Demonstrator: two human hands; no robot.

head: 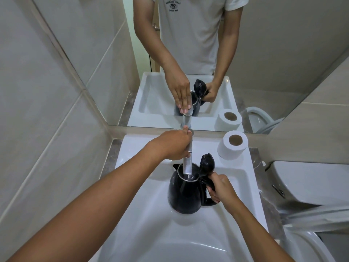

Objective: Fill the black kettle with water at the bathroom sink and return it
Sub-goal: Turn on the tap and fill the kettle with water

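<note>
The black kettle (186, 193) stands upright in the white sink basin (151, 214) with its lid (207, 163) flipped open. My right hand (220, 188) grips the kettle's handle on its right side. The chrome tap (187, 165) reaches over the kettle's mouth, and its spout ends just above the opening. My left hand (174, 145) is wrapped around the upper part of the tap, near its lever. Water glints inside the kettle's rim.
A toilet paper roll (233, 144) stands on the sink's back right corner. A mirror (188, 53) rises behind the sink and reflects the person. The toilet cistern (306, 182) and bowl are close on the right. Tiled wall closes in on the left.
</note>
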